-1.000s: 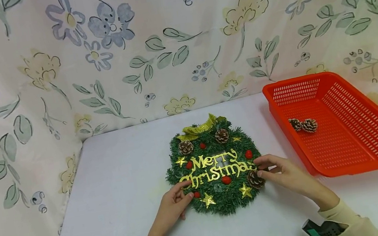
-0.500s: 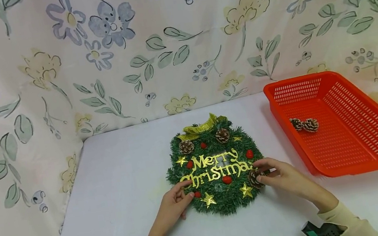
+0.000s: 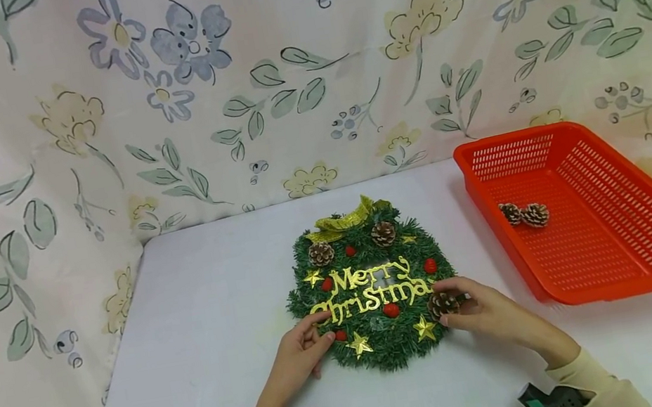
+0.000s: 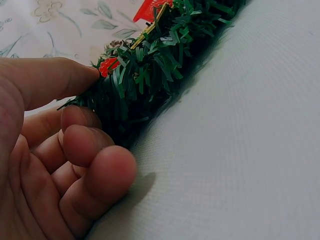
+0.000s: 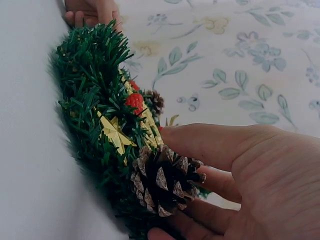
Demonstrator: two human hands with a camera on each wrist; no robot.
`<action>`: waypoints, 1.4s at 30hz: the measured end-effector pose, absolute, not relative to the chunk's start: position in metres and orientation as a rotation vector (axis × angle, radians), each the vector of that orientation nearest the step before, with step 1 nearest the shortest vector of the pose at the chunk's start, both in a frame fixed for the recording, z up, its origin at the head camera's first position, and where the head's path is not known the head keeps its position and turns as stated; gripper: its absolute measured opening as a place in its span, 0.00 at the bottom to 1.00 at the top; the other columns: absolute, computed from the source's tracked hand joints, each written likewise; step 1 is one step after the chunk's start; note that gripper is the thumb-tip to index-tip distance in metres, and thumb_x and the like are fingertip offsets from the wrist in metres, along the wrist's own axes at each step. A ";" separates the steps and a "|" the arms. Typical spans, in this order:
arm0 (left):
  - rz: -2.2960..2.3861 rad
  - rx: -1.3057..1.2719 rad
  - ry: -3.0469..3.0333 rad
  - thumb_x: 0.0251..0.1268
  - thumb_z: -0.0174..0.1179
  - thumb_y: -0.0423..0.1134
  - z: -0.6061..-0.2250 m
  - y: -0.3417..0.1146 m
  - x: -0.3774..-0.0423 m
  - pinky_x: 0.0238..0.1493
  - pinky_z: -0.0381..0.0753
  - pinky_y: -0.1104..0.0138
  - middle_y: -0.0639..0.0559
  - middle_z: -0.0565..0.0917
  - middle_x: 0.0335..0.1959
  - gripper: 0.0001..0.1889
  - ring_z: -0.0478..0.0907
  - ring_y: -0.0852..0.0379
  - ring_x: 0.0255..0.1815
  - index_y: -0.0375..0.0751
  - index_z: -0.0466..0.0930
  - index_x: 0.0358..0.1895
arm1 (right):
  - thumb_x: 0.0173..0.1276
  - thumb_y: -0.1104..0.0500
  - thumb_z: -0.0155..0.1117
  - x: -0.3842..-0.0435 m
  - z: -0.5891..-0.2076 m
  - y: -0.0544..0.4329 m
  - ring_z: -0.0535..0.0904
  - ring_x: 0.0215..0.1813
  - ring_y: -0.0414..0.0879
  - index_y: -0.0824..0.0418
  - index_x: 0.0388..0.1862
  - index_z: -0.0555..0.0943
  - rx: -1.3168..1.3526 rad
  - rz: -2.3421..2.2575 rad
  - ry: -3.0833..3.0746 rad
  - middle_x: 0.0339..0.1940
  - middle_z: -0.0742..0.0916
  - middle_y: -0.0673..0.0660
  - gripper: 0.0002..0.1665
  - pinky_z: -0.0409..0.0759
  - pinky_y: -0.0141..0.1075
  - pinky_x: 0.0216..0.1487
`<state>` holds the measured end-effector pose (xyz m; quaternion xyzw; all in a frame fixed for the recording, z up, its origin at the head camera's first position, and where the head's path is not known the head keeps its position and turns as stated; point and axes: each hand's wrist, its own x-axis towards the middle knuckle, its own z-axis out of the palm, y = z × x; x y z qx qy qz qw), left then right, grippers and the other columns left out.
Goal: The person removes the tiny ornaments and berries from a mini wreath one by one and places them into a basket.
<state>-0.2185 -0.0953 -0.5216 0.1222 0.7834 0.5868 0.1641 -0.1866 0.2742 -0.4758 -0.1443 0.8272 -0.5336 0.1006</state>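
Observation:
A green Christmas wreath [image 3: 389, 357] lies on the white table, with gold "Merry Christmas" lettering [image 3: 371, 289] across its middle. At its lower left edge my left hand [image 3: 298, 354] grips the greenery; in the left wrist view a fingertip meets a red berry [image 4: 108, 66] while the other fingers curl at the rim. On the lower right of the wreath sits a brown pine cone [image 5: 165, 180], and the fingers of my right hand [image 3: 490, 309] close around it. Beside that cone is a gold star [image 5: 115, 132].
To the right stands a red plastic basket [image 3: 640, 285], holding two pine cones [image 3: 535, 215] near its left wall. A floral curtain [image 3: 278, 61] hangs behind the table. Gold ribbon [image 3: 344, 220] and further pine cones [image 3: 321, 254] decorate the wreath's top.
My right hand has shifted slightly left and lower around the pine cone, with its fingertips off the last letter's end. The left hand stays where it was at the wreath's edge.

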 end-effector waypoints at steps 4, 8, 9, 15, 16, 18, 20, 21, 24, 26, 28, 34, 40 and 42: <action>1.669 0.346 2.240 0.74 0.62 0.45 -0.521 -0.095 -0.219 0.19 0.79 0.65 0.55 0.70 0.22 0.23 0.68 0.62 0.12 0.52 0.74 0.69 | 0.68 0.60 0.72 -0.187 -0.480 0.275 0.84 0.46 0.39 0.68 0.69 0.71 -0.464 -1.540 2.492 0.59 0.80 0.70 0.34 0.82 0.30 0.46; 1.670 0.338 2.237 0.74 0.62 0.45 -0.520 -0.095 -0.218 0.19 0.79 0.65 0.55 0.70 0.22 0.23 0.69 0.62 0.12 0.53 0.74 0.69 | 0.67 0.58 0.72 -0.186 -0.483 0.275 0.82 0.49 0.37 0.64 0.70 0.71 -0.511 -1.472 2.550 0.63 0.79 0.68 0.35 0.82 0.30 0.49; 1.670 0.336 2.237 0.74 0.62 0.45 -0.520 -0.095 -0.218 0.19 0.79 0.65 0.55 0.70 0.22 0.23 0.69 0.62 0.12 0.53 0.74 0.69 | 0.67 0.57 0.72 -0.186 -0.483 0.275 0.81 0.50 0.37 0.63 0.70 0.71 -0.525 -1.454 2.567 0.63 0.78 0.67 0.35 0.82 0.31 0.50; 1.657 0.335 2.243 0.74 0.62 0.45 -0.520 -0.095 -0.218 0.18 0.79 0.65 0.55 0.69 0.21 0.23 0.68 0.63 0.12 0.51 0.74 0.69 | 0.68 0.56 0.72 -0.186 -0.483 0.274 0.77 0.57 0.35 0.61 0.70 0.73 -0.580 -1.391 2.639 0.65 0.79 0.63 0.33 0.81 0.31 0.52; 1.657 0.334 2.243 0.74 0.62 0.45 -0.520 -0.095 -0.218 0.18 0.79 0.65 0.55 0.69 0.21 0.23 0.68 0.63 0.12 0.51 0.74 0.69 | 0.68 0.57 0.72 -0.186 -0.483 0.274 0.77 0.57 0.35 0.61 0.70 0.73 -0.581 -1.392 2.640 0.65 0.79 0.63 0.33 0.81 0.31 0.52; 1.662 0.333 2.237 0.74 0.62 0.44 -0.520 -0.095 -0.218 0.18 0.79 0.65 0.55 0.68 0.22 0.23 0.68 0.63 0.12 0.51 0.74 0.69 | 0.68 0.58 0.72 -0.186 -0.483 0.274 0.77 0.56 0.35 0.62 0.69 0.73 -0.587 -1.405 2.631 0.64 0.79 0.63 0.33 0.82 0.31 0.52; 1.665 0.329 2.233 0.74 0.62 0.44 -0.521 -0.095 -0.218 0.18 0.79 0.65 0.55 0.68 0.22 0.23 0.68 0.63 0.13 0.51 0.74 0.69 | 0.67 0.59 0.72 -0.186 -0.483 0.274 0.78 0.56 0.34 0.62 0.69 0.74 -0.586 -1.418 2.627 0.64 0.79 0.63 0.32 0.82 0.31 0.52; 1.667 0.328 2.230 0.74 0.62 0.44 -0.521 -0.095 -0.218 0.18 0.79 0.65 0.55 0.68 0.22 0.23 0.68 0.63 0.13 0.51 0.74 0.69 | 0.67 0.59 0.72 -0.186 -0.483 0.273 0.78 0.55 0.34 0.62 0.68 0.74 -0.583 -1.425 2.626 0.63 0.80 0.63 0.32 0.82 0.31 0.52; 1.667 0.332 2.230 0.74 0.62 0.44 -0.520 -0.095 -0.218 0.18 0.79 0.65 0.55 0.68 0.22 0.23 0.68 0.63 0.12 0.51 0.74 0.69 | 0.67 0.61 0.72 -0.186 -0.483 0.274 0.79 0.53 0.33 0.62 0.67 0.75 -0.571 -1.440 2.633 0.62 0.80 0.63 0.30 0.82 0.31 0.51; 1.668 0.341 2.229 0.74 0.62 0.45 -0.520 -0.096 -0.218 0.18 0.79 0.65 0.55 0.68 0.21 0.23 0.68 0.63 0.12 0.51 0.74 0.70 | 0.67 0.62 0.72 -0.185 -0.482 0.274 0.80 0.52 0.34 0.63 0.66 0.76 -0.568 -1.452 2.634 0.61 0.81 0.64 0.30 0.83 0.31 0.50; 1.670 0.349 2.226 0.74 0.62 0.45 -0.521 -0.096 -0.218 0.18 0.79 0.65 0.56 0.68 0.21 0.24 0.68 0.63 0.12 0.50 0.74 0.70 | 0.67 0.62 0.71 -0.185 -0.482 0.275 0.82 0.51 0.36 0.65 0.66 0.76 -0.568 -1.468 2.627 0.60 0.81 0.66 0.29 0.84 0.31 0.49; 1.673 0.374 2.232 0.74 0.62 0.44 -0.523 -0.096 -0.220 0.18 0.79 0.65 0.56 0.67 0.21 0.24 0.68 0.64 0.12 0.47 0.74 0.70 | 0.68 0.62 0.71 -0.186 -0.482 0.275 0.85 0.48 0.39 0.65 0.66 0.75 -0.498 -1.533 2.551 0.59 0.81 0.68 0.29 0.84 0.32 0.46; 1.677 0.390 2.232 0.74 0.62 0.44 -0.522 -0.097 -0.219 0.18 0.79 0.65 0.57 0.67 0.20 0.24 0.68 0.64 0.12 0.47 0.74 0.70 | 0.68 0.63 0.70 -0.186 -0.482 0.275 0.86 0.46 0.39 0.66 0.66 0.75 -0.460 -1.563 2.524 0.57 0.82 0.70 0.29 0.85 0.32 0.44; 1.676 0.396 2.231 0.74 0.62 0.44 -0.522 -0.097 -0.219 0.18 0.79 0.65 0.56 0.67 0.20 0.24 0.67 0.64 0.12 0.46 0.73 0.70 | 0.68 0.63 0.70 -0.186 -0.481 0.275 0.87 0.45 0.40 0.66 0.66 0.76 -0.464 -1.563 2.543 0.58 0.82 0.69 0.28 0.85 0.32 0.43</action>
